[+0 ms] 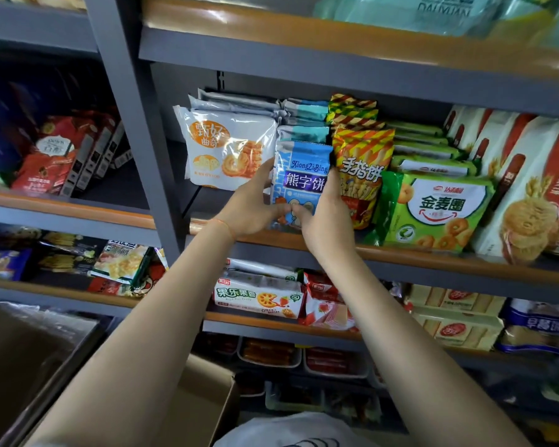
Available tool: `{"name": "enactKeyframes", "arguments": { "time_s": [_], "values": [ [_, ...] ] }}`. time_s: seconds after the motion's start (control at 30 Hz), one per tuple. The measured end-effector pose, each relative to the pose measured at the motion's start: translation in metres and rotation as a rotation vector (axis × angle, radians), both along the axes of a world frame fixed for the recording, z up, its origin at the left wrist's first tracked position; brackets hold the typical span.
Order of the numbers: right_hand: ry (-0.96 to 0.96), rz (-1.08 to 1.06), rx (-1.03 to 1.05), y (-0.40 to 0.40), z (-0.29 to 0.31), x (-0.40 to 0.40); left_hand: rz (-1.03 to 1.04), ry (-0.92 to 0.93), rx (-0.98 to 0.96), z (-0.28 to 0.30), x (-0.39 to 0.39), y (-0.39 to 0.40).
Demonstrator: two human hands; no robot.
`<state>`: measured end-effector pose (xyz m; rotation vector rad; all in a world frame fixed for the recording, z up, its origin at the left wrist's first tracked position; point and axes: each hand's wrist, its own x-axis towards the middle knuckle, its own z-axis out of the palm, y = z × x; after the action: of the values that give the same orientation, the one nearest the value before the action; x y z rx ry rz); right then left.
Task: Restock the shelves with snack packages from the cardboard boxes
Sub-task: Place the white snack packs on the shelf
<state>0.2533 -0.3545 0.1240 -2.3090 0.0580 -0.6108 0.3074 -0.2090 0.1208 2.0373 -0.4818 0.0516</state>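
Blue snack packet (300, 182) with white bear-biscuit print, upright at the middle shelf (400, 253) front edge, between white cookie bag (226, 150) left and orange striped bag (362, 166) right, open cardboard box (204, 401) near, lower left.

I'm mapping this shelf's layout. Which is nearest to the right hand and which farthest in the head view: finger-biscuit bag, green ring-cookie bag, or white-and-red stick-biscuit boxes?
1. Finger-biscuit bag, directly beside the right hand, on its right.
2. Green ring-cookie bag, further right along the shelf.
3. White-and-red stick-biscuit boxes, at the shelf's right end.
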Motion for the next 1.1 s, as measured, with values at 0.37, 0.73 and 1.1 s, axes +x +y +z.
{"name": "enactKeyframes", "arguments": {
  "time_s": [0.37,0.73,1.1],
  "values": [
    [-0.185,0.079,-0.932,-0.009,0.027,0.016,0.436,0.048,-0.099,0.015,0.023,0.018],
    [-0.186,0.141,-1.104,-0.022,0.029,0.045,0.361,0.175,0.005,0.011,0.038,0.009],
    [-0.099,0.143,-0.957,0.018,0.067,0.054,0.731,0.019,-0.252,0.022,0.048,0.036]
  ]
}}
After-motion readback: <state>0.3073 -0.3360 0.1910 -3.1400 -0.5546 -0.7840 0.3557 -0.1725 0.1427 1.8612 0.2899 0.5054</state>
